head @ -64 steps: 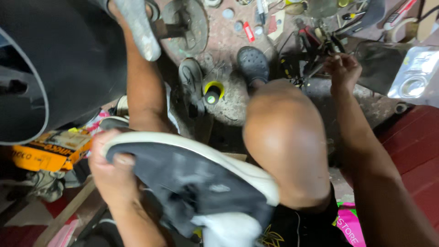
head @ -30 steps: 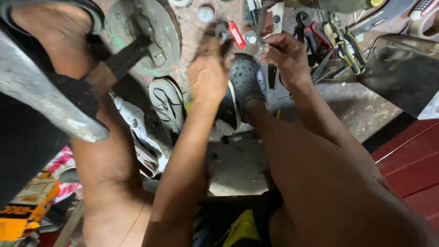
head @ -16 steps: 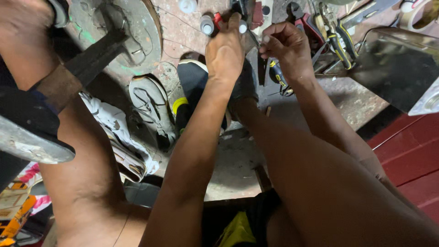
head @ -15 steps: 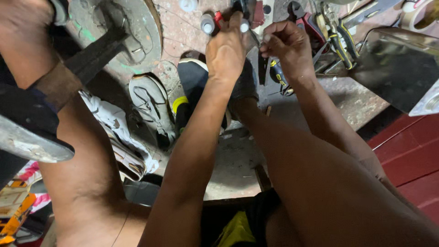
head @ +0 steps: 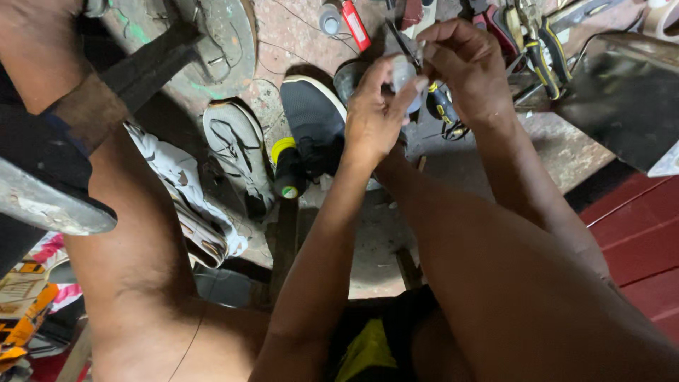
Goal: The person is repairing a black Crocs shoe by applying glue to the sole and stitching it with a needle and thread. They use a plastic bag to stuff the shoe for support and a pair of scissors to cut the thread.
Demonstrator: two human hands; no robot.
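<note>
Left hand (head: 371, 124): closed around a small pale bottle (head: 404, 74), thumb and fingers pinching its sides.
Right hand (head: 467, 60): just beyond and right of the bottle, fingers curled at its top; whether it grips a cap or only touches cannot be told.
Bottle: held up between both hands, above the floor.
Step in hand, judged: working the bottle's top. Next calls for a steady left hold while the right fingers turn or pull.
Left of the grip, lower: yellow-capped spool (head: 286, 170), dark shoe (head: 311, 120), pale sole (head: 237, 145).
Right of the grip: pliers (head: 541, 49), metal sheet (head: 615, 99).
Beyond the grip: red tube (head: 356, 25).
</note>
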